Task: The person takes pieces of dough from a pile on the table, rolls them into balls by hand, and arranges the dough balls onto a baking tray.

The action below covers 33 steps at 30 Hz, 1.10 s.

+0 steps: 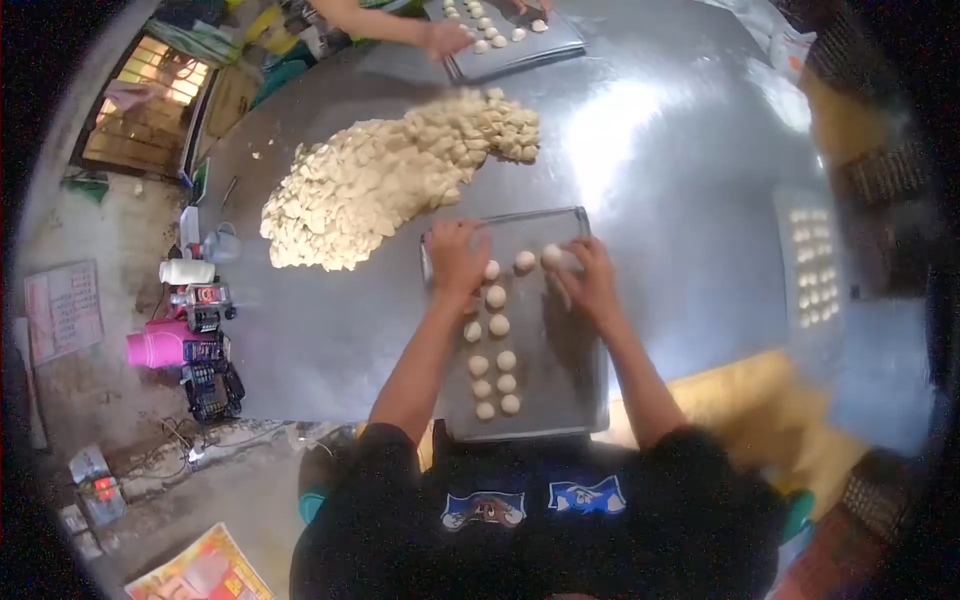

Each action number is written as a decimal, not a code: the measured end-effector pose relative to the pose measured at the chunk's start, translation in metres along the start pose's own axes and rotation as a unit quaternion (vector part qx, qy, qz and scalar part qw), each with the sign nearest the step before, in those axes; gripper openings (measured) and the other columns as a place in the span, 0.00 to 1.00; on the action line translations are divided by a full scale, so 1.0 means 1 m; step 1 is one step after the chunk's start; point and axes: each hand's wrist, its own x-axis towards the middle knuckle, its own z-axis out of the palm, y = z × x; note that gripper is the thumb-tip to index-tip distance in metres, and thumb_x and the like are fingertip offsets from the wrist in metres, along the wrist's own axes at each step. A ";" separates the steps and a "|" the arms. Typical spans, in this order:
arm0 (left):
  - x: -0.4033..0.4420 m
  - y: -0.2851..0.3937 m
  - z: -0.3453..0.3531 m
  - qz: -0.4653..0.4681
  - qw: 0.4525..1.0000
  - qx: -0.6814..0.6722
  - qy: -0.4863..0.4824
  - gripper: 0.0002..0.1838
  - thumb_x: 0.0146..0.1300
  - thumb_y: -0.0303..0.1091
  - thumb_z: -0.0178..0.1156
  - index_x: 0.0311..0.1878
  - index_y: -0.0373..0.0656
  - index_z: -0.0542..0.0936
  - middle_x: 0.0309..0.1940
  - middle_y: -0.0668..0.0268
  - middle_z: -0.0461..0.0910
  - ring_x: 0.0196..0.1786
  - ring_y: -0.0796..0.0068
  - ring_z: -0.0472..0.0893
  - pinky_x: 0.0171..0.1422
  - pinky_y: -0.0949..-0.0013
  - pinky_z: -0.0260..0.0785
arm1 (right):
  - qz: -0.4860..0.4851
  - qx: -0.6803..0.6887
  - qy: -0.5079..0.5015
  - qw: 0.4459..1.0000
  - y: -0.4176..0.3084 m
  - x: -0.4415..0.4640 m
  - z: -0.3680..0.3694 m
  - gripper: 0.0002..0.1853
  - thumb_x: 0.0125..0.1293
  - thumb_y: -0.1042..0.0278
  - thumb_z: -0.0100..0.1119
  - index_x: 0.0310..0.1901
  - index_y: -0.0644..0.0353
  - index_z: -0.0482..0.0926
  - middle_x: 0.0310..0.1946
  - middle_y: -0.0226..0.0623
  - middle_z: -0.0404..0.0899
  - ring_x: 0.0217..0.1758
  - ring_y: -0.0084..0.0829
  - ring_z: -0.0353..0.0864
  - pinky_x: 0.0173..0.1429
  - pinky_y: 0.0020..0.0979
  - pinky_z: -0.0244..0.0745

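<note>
A metal tray (540,400) lies on the steel table in front of me, with two columns of round dough balls (499,325) on its left side. My left hand (458,260) is over the tray's upper left corner, beside the top of these columns; its fingers are blurred, and whether they hold anything is unclear. My right hand (590,275) is at the tray's upper right, its fingers closed on a pale dough ball (552,256). Another dough ball (525,262) sits just left of it.
A large heap of dough pieces (385,180) lies beyond the tray. At the top, a co-worker's hands (448,38) are at another tray (515,62) of dough balls. A filled tray (815,268) is at the right. A pink container (158,348) and bottles line the left edge.
</note>
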 end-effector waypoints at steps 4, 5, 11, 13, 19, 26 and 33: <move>0.048 -0.062 0.002 -0.068 0.996 0.053 -0.019 0.12 0.52 0.39 0.60 0.38 0.46 0.82 0.38 0.61 0.78 0.47 0.60 0.73 0.52 0.57 0.63 | 0.090 0.026 -0.001 0.996 -0.010 -0.029 -0.031 0.13 0.55 0.69 0.63 0.44 0.58 0.78 0.44 0.44 0.73 0.49 0.44 0.73 0.52 0.37 0.70; 0.063 -0.072 0.003 -0.124 0.990 0.042 -0.057 0.12 0.52 0.38 0.59 0.38 0.45 0.82 0.38 0.59 0.78 0.48 0.58 0.73 0.51 0.57 0.64 | 0.090 -0.013 0.004 0.996 -0.005 -0.041 -0.037 0.12 0.56 0.69 0.63 0.43 0.58 0.78 0.43 0.44 0.74 0.48 0.43 0.73 0.51 0.37 0.70; 0.128 -0.097 0.025 -0.063 0.993 0.099 0.024 0.14 0.53 0.37 0.58 0.41 0.41 0.80 0.41 0.53 0.77 0.44 0.54 0.76 0.53 0.54 0.65 | 0.166 -0.080 0.087 0.979 -0.006 -0.122 -0.077 0.08 0.56 0.72 0.63 0.37 0.60 0.78 0.36 0.39 0.76 0.41 0.38 0.75 0.44 0.32 0.70; 0.149 -0.093 0.028 -0.086 0.992 0.072 0.054 0.14 0.53 0.37 0.58 0.41 0.40 0.79 0.41 0.52 0.77 0.45 0.53 0.75 0.54 0.54 0.65 | 0.208 -0.078 0.111 0.969 -0.007 -0.150 -0.080 0.07 0.57 0.72 0.63 0.37 0.60 0.78 0.34 0.38 0.77 0.38 0.33 0.75 0.42 0.30 0.70; 0.141 -0.106 0.006 -0.123 0.985 -0.074 -0.091 0.13 0.55 0.38 0.59 0.38 0.38 0.77 0.41 0.50 0.76 0.49 0.50 0.73 0.54 0.56 0.67 | 0.225 -0.029 0.103 0.968 -0.034 -0.157 -0.060 0.05 0.59 0.71 0.61 0.36 0.61 0.78 0.33 0.36 0.77 0.37 0.29 0.76 0.41 0.28 0.71; -0.081 -0.151 -0.101 -0.328 0.890 -0.312 0.046 0.17 0.59 0.27 0.58 0.51 0.37 0.70 0.42 0.62 0.71 0.47 0.69 0.72 0.53 0.69 0.65 | 0.108 0.034 -0.052 0.992 -0.080 0.003 0.030 0.11 0.61 0.67 0.60 0.43 0.63 0.78 0.35 0.41 0.79 0.41 0.35 0.79 0.46 0.32 0.74; -0.254 -0.120 -0.153 -0.482 0.798 -0.341 0.122 0.12 0.62 0.29 0.57 0.47 0.42 0.70 0.43 0.63 0.71 0.50 0.70 0.71 0.57 0.66 0.63 | -0.154 -0.162 -0.081 0.971 -0.014 0.248 0.219 0.16 0.60 0.65 0.55 0.45 0.68 0.73 0.35 0.52 0.75 0.33 0.48 0.73 0.40 0.43 0.70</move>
